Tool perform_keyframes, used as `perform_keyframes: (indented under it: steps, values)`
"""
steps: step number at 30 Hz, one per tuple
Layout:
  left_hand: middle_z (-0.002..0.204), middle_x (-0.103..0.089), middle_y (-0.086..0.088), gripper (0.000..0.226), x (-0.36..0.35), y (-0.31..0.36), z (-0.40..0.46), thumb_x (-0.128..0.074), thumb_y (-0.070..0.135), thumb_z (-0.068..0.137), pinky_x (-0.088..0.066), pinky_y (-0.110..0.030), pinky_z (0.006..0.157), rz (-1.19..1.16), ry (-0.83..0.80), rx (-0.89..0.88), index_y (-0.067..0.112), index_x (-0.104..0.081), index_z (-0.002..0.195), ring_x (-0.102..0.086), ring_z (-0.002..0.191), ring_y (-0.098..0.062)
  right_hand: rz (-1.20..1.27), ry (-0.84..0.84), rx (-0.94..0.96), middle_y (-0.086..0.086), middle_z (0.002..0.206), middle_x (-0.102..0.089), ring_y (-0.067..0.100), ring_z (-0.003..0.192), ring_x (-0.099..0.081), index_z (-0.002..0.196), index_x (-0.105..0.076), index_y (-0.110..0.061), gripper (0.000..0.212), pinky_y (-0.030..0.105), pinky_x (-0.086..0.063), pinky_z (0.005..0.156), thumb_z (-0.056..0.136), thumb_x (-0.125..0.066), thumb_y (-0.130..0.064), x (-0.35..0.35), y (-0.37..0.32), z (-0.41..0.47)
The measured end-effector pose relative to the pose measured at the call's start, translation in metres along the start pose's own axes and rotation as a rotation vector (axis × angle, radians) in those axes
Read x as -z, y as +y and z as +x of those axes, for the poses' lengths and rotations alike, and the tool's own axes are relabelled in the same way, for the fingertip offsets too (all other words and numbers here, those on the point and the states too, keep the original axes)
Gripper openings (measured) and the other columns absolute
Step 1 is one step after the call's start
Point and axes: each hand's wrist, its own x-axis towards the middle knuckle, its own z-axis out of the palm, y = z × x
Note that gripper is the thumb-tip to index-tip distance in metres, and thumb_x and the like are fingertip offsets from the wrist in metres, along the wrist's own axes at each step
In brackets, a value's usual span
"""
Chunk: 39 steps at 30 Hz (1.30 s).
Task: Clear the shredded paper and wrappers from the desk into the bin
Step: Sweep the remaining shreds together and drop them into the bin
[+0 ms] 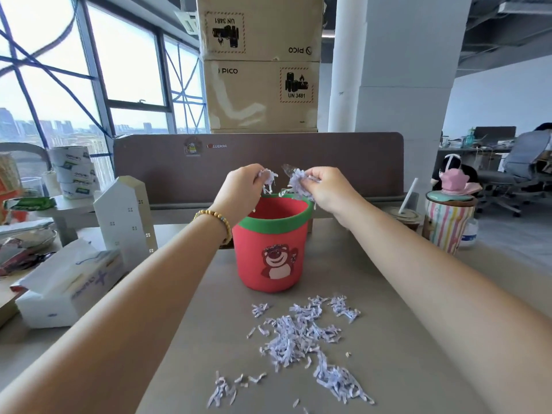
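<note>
A red bin (270, 249) with a green rim and a bear picture stands in the middle of the desk. Just above its mouth, my left hand (243, 189) pinches a small tuft of pale shredded paper (268, 177). My right hand (327, 189) holds a bigger clump of shreds (297, 182) together with a clear crinkled wrapper (288, 170), also over the bin. More shredded paper (301, 333) lies scattered on the grey desk in front of the bin, nearer to me.
A tissue box (68, 288) and a white house-shaped ornament (125, 216) stand at the left. A striped cup (448, 225) and a lidded drink with a straw (403, 215) stand at the right. A brown partition (343, 162) closes off the desk's far edge.
</note>
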Motion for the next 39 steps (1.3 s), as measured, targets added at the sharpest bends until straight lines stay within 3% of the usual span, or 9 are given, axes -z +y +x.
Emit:
perform_keyframes:
  steps: [3, 6, 10, 13, 16, 20, 28, 33, 39]
  values:
    - [0.064, -0.051, -0.008, 0.028, -0.014, -0.007, 0.022, -0.041, 0.020, 0.097, -0.035, -0.027, 0.060, 0.036, -0.032, 0.022, 0.000, -0.057, 0.086, -0.047, 0.064, -0.027, -0.054, -0.003, -0.010, 0.006, 0.059, -0.041, 0.015, 0.050, -0.035, 0.074, -0.055, -0.010, 0.023, 0.019, -0.032, 0.042, 0.094, -0.047, -0.009, -0.005, 0.003, 0.024]
    - [0.082, -0.060, -0.017, 0.032, -0.032, -0.014, 0.034, -0.038, 0.020, 0.098, -0.037, -0.027, 0.065, 0.138, -0.180, 0.074, -0.003, -0.060, 0.094, -0.058, 0.079, -0.035, -0.123, -0.015, -0.029, 0.002, 0.055, -0.036, 0.012, 0.049, -0.030, 0.069, -0.053, -0.009, 0.025, 0.024, -0.024, 0.046, 0.093, -0.045, -0.006, -0.011, 0.011, 0.043]
    - [0.094, -0.065, -0.015, 0.038, -0.053, -0.026, 0.044, -0.039, 0.033, 0.097, -0.040, -0.028, 0.072, 0.285, -0.431, 0.148, 0.001, -0.059, 0.093, -0.058, 0.085, -0.030, -0.217, -0.046, -0.052, 0.007, 0.060, -0.039, 0.017, 0.056, -0.032, 0.076, -0.059, -0.007, 0.019, 0.026, -0.024, 0.049, 0.088, -0.045, -0.001, -0.024, 0.024, 0.063]
    - [0.104, -0.063, -0.016, 0.044, -0.056, -0.035, 0.047, -0.037, 0.038, 0.097, -0.040, -0.028, 0.075, 0.347, -0.512, 0.196, 0.000, -0.057, 0.108, -0.059, 0.094, -0.031, -0.272, -0.110, -0.076, 0.013, 0.066, -0.051, 0.023, 0.061, -0.046, 0.075, -0.058, -0.008, 0.018, 0.026, -0.034, 0.049, 0.087, -0.045, -0.002, -0.032, 0.032, 0.072]
    - [0.117, -0.062, -0.018, 0.034, -0.051, -0.043, 0.049, -0.036, 0.024, 0.097, -0.038, -0.028, 0.077, 0.317, -0.416, 0.210, 0.002, -0.058, 0.110, -0.057, 0.106, -0.033, -0.391, -0.161, -0.077, 0.012, 0.079, -0.060, 0.022, 0.069, -0.053, 0.089, -0.065, -0.001, 0.015, 0.023, -0.034, 0.049, 0.089, -0.052, -0.008, -0.037, 0.035, 0.072]
    - [0.119, -0.062, -0.017, 0.032, -0.042, -0.045, 0.046, -0.036, 0.008, 0.092, -0.042, -0.030, 0.078, 0.278, -0.327, 0.245, 0.006, -0.062, 0.110, -0.057, 0.107, -0.034, -0.467, -0.197, -0.035, 0.011, 0.113, -0.068, 0.027, 0.102, -0.061, 0.108, -0.069, -0.012, 0.023, 0.022, -0.038, 0.072, 0.093, -0.053, -0.018, -0.040, 0.030, 0.064]
    - [0.103, -0.067, -0.017, 0.046, -0.029, -0.025, 0.017, -0.028, 0.033, 0.100, -0.049, -0.037, 0.084, 0.246, -0.229, 0.144, 0.003, -0.063, 0.104, -0.059, 0.095, -0.035, -0.387, -0.105, 0.046, 0.005, 0.099, -0.074, 0.022, 0.095, -0.065, 0.092, -0.072, -0.013, 0.025, 0.024, -0.043, 0.074, 0.094, -0.047, -0.014, -0.033, 0.016, 0.037]
    - [0.091, -0.066, -0.017, 0.048, -0.019, 0.003, -0.020, -0.027, 0.032, 0.100, -0.043, -0.036, 0.079, 0.209, -0.078, -0.018, 0.000, -0.063, 0.092, -0.055, 0.090, -0.032, -0.371, 0.054, 0.186, 0.009, 0.099, -0.072, 0.026, 0.095, -0.062, 0.102, -0.067, -0.012, 0.023, 0.035, -0.049, 0.081, 0.094, -0.046, -0.011, -0.025, 0.017, -0.009]
    - [0.081, -0.069, -0.009, 0.067, -0.010, 0.019, -0.086, -0.014, 0.050, 0.091, -0.049, -0.041, 0.078, 0.037, 0.037, -0.100, 0.004, -0.063, 0.085, -0.058, 0.088, -0.026, -0.406, 0.200, 0.277, 0.010, 0.090, -0.067, 0.025, 0.091, -0.054, 0.085, -0.064, -0.002, 0.019, 0.030, -0.038, 0.074, 0.093, -0.047, -0.008, -0.017, 0.054, -0.074]
